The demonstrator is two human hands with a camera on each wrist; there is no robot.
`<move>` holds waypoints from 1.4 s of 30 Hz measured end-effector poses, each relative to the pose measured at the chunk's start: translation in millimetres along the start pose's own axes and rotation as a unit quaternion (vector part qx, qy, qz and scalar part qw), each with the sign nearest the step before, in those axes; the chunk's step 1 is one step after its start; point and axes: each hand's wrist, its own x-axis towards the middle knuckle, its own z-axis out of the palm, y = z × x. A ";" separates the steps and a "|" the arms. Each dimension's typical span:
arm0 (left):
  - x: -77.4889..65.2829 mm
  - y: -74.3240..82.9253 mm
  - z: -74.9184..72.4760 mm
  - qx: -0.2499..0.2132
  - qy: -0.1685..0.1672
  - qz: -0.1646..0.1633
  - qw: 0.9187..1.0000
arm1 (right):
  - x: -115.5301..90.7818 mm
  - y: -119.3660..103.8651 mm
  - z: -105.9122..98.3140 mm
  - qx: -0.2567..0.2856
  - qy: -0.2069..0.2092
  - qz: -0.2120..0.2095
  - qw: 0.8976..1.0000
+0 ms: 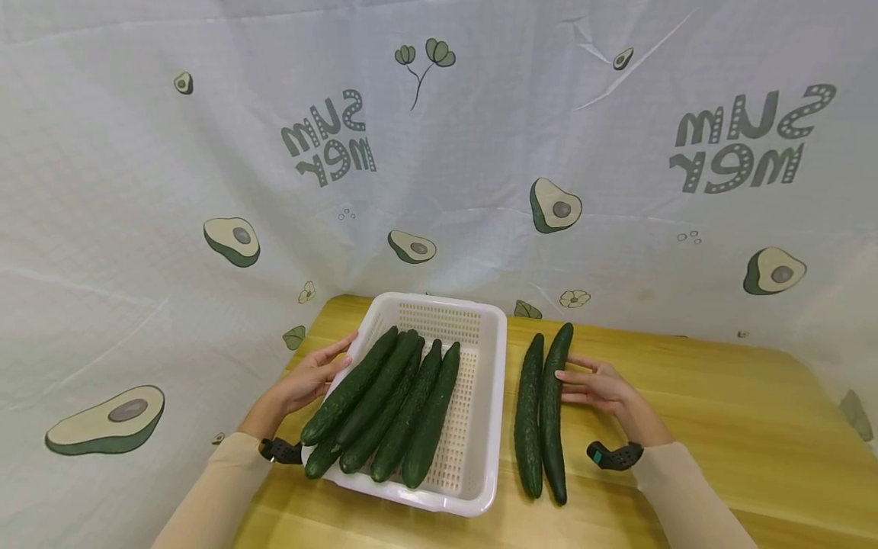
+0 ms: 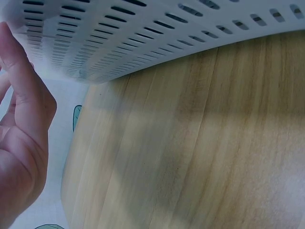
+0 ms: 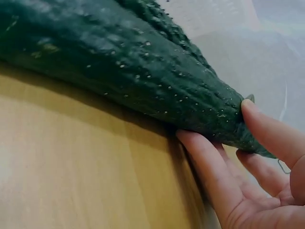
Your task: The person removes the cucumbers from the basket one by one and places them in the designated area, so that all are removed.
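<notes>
A white slotted plastic basket [image 1: 488,412] stands on the table, with several dark green cucumbers [image 1: 434,423] lying lengthwise in its left half. My left hand [image 1: 312,375] is at the basket's left side, fingertips right at the rim; in the left wrist view the hand [image 2: 21,129] appears beside the slotted wall [image 2: 109,38] with relaxed fingers. Right of the basket, two more cucumbers lie side by side. My right hand [image 1: 598,383] pinches the outer cucumber [image 1: 552,412], thumb on top and fingers low along its side, as the right wrist view shows. The inner cucumber [image 1: 528,419] lies against it.
The wooden table [image 1: 727,427] extends to the right, past the right hand. A pale curtain with avocado prints [image 1: 555,206] hangs behind the table and along its left side. Black straps with small devices [image 1: 620,456] sit on both wrists.
</notes>
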 end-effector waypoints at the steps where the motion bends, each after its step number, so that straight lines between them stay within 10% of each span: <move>1: 0.1 -0.4 0.0 -0.001 0.001 -0.001 1.000 | 0.0 0.0 0.3 -0.001 0.003 0.000 1.000; 11: 0.5 -2.9 0.8 -0.008 0.000 0.000 1.000 | -3.2 -4.0 10.2 -0.048 0.060 -0.003 0.997; 42: 0.4 -1.1 -0.4 -0.011 0.003 -0.001 1.000 | -14.2 -1.5 3.4 -0.049 0.062 -0.005 0.997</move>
